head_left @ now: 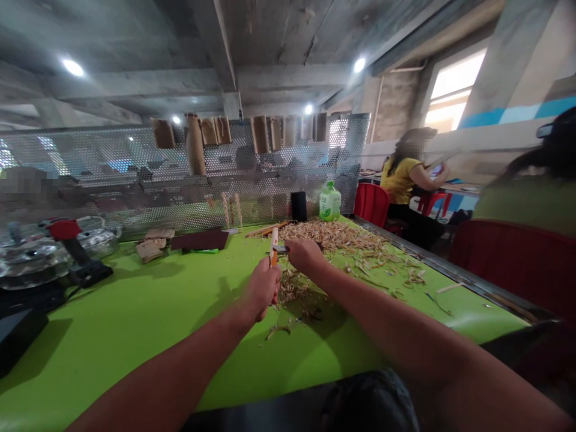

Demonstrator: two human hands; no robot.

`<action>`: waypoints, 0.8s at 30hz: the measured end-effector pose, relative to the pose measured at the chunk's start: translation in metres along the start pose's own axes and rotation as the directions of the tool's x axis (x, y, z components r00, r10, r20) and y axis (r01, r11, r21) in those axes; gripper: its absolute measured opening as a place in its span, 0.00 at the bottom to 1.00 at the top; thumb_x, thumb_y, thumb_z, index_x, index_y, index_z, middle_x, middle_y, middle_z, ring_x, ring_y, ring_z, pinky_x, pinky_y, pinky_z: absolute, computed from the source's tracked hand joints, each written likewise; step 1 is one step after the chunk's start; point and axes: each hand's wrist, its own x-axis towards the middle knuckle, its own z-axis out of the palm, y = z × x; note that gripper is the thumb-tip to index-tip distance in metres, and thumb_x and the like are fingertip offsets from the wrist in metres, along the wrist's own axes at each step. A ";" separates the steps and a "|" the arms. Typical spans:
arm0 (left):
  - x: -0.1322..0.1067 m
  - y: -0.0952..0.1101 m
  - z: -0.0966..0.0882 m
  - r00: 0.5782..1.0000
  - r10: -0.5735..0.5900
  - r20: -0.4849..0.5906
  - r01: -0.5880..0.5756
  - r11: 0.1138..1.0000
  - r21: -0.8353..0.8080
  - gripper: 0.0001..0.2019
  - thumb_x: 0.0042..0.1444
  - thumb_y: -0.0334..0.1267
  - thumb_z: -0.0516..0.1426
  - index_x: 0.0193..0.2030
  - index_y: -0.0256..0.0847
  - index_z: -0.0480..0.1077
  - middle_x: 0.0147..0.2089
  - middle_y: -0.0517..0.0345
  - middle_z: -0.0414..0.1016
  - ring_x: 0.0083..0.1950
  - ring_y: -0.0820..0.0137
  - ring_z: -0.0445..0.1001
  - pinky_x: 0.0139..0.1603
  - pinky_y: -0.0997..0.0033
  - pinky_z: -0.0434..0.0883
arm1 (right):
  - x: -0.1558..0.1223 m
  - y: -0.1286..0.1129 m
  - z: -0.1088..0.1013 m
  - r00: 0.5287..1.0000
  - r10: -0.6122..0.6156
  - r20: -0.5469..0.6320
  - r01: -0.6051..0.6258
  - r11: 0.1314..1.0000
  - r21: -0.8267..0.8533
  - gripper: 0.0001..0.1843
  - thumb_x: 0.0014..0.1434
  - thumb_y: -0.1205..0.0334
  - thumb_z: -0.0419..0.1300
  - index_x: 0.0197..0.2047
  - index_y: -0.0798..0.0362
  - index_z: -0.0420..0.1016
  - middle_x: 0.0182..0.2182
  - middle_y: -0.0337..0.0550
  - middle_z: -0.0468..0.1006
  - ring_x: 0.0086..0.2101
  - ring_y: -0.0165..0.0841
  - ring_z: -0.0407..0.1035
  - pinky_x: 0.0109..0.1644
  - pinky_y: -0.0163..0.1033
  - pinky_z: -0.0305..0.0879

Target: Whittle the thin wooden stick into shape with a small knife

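Note:
My left hand (262, 290) is closed around a short wooden stick (273, 245) that stands upright above the green table (135, 312). My right hand (304, 254) is closed on a small knife (281, 248), whose blade lies against the stick just right of it. Under both hands lies a heap of wood shavings (297, 294). A larger heap of shavings (337, 235) spreads behind my right hand.
A perforated metal screen (135, 168) with hanging wooden pieces closes the table's far side. A red-handled tool (72, 246) and glass lids sit at the left. A green bottle (330, 202) and a black cup (298, 206) stand at the back. People sit on red chairs at the right.

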 end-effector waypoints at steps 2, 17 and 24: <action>-0.003 0.003 0.002 1.000 -0.010 -0.007 0.010 1.000 0.001 0.08 0.60 0.39 0.51 0.45 0.44 0.60 0.22 0.70 0.55 0.17 0.78 0.51 0.16 0.79 0.49 | 0.000 0.003 0.000 1.000 -0.005 -0.026 0.005 1.000 -0.001 0.16 0.64 0.64 0.49 0.44 0.52 0.78 0.37 0.51 0.82 0.38 0.37 0.75 0.40 0.35 0.61; -0.017 0.012 0.006 0.997 -0.078 0.027 0.078 0.997 0.003 0.09 0.63 0.37 0.48 0.49 0.43 0.60 0.22 0.70 0.54 0.17 0.78 0.50 0.17 0.79 0.50 | 0.004 0.011 0.000 1.000 0.030 -0.008 -0.030 0.999 -0.028 0.18 0.65 0.64 0.47 0.46 0.53 0.77 0.39 0.52 0.81 0.40 0.38 0.74 0.41 0.36 0.61; -0.018 0.012 0.014 0.987 -0.134 0.087 0.136 0.990 -0.022 0.10 0.64 0.36 0.48 0.50 0.41 0.61 0.22 0.71 0.55 0.16 0.80 0.49 0.16 0.79 0.49 | 0.009 0.029 -0.006 0.983 0.180 -0.029 -0.180 0.983 -0.016 0.18 0.64 0.66 0.48 0.47 0.52 0.78 0.41 0.52 0.82 0.41 0.38 0.75 0.42 0.35 0.62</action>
